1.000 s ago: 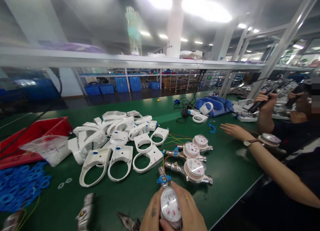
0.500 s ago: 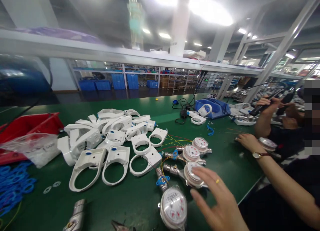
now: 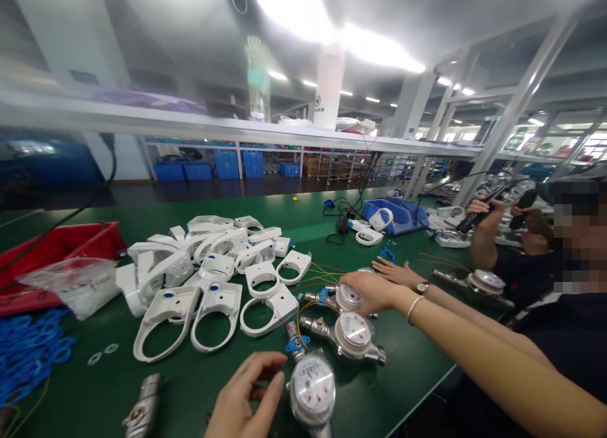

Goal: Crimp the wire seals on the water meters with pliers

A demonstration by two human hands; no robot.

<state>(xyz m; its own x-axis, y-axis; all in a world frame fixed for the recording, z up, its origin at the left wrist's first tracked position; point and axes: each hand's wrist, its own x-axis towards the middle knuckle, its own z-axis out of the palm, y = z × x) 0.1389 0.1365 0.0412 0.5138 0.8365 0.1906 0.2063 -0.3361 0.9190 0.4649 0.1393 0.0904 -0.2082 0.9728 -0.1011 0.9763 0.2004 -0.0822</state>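
My left hand [image 3: 251, 394] is at the bottom centre, fingers bent, thumb apart, with nothing visible between them. Just right of its fingertips lies the nearest water meter [image 3: 313, 387], with a clear domed face, metal pipe and blue tag. Behind it is another water meter [image 3: 353, 334] with metal pipe ends and thin wires. A hand with a bracelet [image 3: 374, 292], on an arm entering from the right, covers part of a further meter [image 3: 348, 296]; I take it as a co-worker's. My right hand is not in view.
A co-worker's watch-wearing hand [image 3: 403, 275] reaches in from the right. White plastic brackets [image 3: 215, 311] lie piled mid-table, with blue ties [image 3: 33, 349] and a red bin [image 3: 95, 242] at left. A metal fitting [image 3: 145, 406] lies in front. A blue bin [image 3: 398, 217] stands at back right.
My right hand, over a meter before, has gone out of view, and my left hand has come in. The co-worker's watch-wearing hand has moved left; the bracelet hand has reached onto a meter.
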